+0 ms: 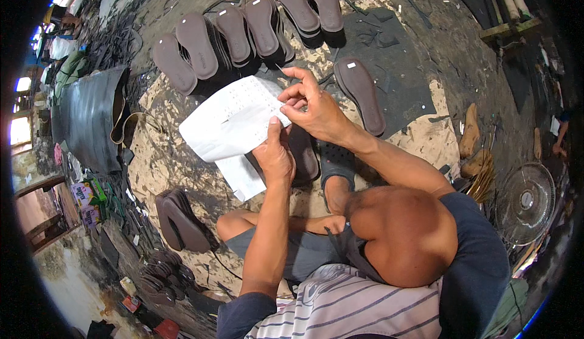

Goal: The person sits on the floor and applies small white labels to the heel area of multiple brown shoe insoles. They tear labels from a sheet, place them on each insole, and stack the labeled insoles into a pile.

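Note:
My left hand (277, 155) is closed on the lower right edge of a white sheet (222, 120) bearing rows of small printed marks, thumb on top. Below it hangs another white paper piece (241, 179). At the sheet's right edge, my right hand (313, 109) pinches with thumb and fingers while its index finger points away to the left. A thin dark sliver shows by that fingertip; I cannot tell what it is. Partly hidden under my hands lies a brown shoe sole (304, 153). A brown sole with a white label (361, 96) lies to the right.
Brown soles (196, 46) in stacks stand in a row on the far side, most with small white labels. More soles (180, 220) lie at left. A curved black sheet (91, 119) stands far left, a round fan (525, 202) at right. Dark scraps litter the floor.

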The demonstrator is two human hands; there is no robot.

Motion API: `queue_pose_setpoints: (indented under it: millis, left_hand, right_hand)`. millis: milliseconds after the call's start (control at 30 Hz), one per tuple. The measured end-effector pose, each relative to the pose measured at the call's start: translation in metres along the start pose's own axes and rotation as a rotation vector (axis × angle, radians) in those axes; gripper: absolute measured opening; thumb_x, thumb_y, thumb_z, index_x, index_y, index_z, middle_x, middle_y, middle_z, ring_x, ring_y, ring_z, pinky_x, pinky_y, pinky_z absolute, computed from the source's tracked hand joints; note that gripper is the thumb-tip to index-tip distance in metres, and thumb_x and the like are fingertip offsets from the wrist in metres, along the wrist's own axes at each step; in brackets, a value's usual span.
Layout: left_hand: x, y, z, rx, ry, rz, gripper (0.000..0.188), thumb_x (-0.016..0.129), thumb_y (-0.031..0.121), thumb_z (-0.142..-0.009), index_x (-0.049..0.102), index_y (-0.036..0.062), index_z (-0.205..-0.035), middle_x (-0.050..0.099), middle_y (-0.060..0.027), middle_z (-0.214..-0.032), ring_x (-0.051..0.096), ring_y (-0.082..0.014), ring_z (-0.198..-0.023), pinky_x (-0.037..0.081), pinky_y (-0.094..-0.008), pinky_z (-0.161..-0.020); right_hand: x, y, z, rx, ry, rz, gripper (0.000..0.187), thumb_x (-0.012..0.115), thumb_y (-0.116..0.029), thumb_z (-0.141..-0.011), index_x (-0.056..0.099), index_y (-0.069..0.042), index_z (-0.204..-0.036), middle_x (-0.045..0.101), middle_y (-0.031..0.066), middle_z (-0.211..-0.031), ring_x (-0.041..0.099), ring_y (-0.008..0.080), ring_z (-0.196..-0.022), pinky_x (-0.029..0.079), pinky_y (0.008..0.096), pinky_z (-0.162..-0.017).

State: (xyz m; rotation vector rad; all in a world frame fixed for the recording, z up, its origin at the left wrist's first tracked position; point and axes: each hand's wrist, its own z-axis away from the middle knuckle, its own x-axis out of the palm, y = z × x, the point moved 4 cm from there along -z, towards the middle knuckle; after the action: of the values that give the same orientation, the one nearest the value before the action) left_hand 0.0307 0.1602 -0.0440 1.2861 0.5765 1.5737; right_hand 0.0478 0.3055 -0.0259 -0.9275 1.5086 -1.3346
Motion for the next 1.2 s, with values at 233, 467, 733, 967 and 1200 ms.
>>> queue_pose_setpoints:
  millis: [233, 467, 733, 967, 1200]
  left_hand:
    - [-0.001, -0.003, 0.001, 0.003, 0.069, -0.012, 0.056, 0.074, 0.013, -0.097, 0.046, -0.0037, -0.143, 0.062, -0.0161, -0.131, 0.064, -0.0246, -0.115, 0.056, -0.0413, -0.097]
    - [-0.002, -0.008, 0.005, 0.034, 0.143, -0.148, 0.043, 0.074, 0.014, -0.097, 0.056, -0.0028, -0.132, 0.065, -0.0120, -0.124, 0.065, -0.0193, -0.108, 0.055, -0.0342, -0.092]
    - [-0.018, -0.033, 0.000, -0.104, 0.224, 0.121, 0.042, 0.065, 0.014, -0.102, 0.051, -0.0046, -0.137, 0.060, -0.0148, -0.131, 0.065, -0.0262, -0.115, 0.058, -0.0387, -0.093]
    - [-0.082, -0.093, 0.072, -0.441, 0.076, -0.200, 0.064, 0.050, 0.042, -0.108, 0.045, -0.0087, -0.147, 0.049, -0.0202, -0.149, 0.049, -0.0308, -0.139, 0.045, -0.0429, -0.113]
    - [-0.109, -0.128, 0.074, -0.424, 0.030, -0.437, 0.082, 0.044, 0.060, -0.105, 0.047, -0.0090, -0.149, 0.048, -0.0233, -0.154, 0.044, -0.0328, -0.144, 0.029, -0.0382, -0.120]
  right_hand:
    - [0.006, -0.011, 0.004, -0.058, 0.026, 0.036, 0.073, 0.070, -0.009, -0.092, 0.029, -0.008, -0.152, 0.072, 0.0154, -0.105, 0.073, 0.0263, -0.087, 0.059, 0.0393, -0.079]
    - [0.010, -0.012, 0.008, -0.074, 0.075, 0.064, 0.070, 0.071, -0.007, -0.091, 0.032, -0.007, -0.149, 0.071, 0.0126, -0.098, 0.071, 0.0265, -0.086, 0.057, 0.0393, -0.079]
    - [0.011, 0.015, 0.006, -0.102, 0.086, 0.128, 0.063, 0.072, -0.005, -0.088, 0.036, -0.003, -0.140, 0.070, 0.0106, -0.096, 0.070, 0.0251, -0.091, 0.056, 0.0378, -0.079]
    - [-0.013, 0.114, -0.028, 0.430, 0.058, -0.114, 0.063, 0.073, -0.006, -0.092, 0.032, 0.001, -0.139, 0.071, 0.0120, -0.099, 0.066, 0.0168, -0.089, 0.054, 0.0300, -0.080]
    - [0.041, 0.142, -0.051, 0.197, -0.187, 0.337, 0.063, 0.077, -0.011, -0.088, 0.037, 0.003, -0.135, 0.070, 0.0130, -0.094, 0.068, 0.0238, -0.084, 0.054, 0.0371, -0.082]
